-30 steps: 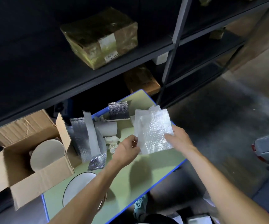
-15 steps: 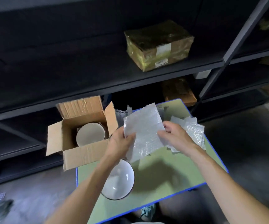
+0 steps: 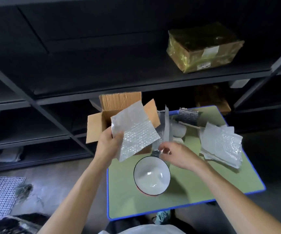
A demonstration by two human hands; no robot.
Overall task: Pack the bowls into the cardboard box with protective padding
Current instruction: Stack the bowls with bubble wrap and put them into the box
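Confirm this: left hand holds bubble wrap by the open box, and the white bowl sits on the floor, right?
Not the floor: the head view shows the white bowl on the green table. The left hand does hold the bubble wrap by the open box.

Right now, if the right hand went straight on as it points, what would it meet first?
Probably the bubble wrap sheet gripped by the left hand; the foil strip may come first, depth unclear.

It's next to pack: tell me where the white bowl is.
Head view, centre: the bowl stands on the table, below the right hand and the box.
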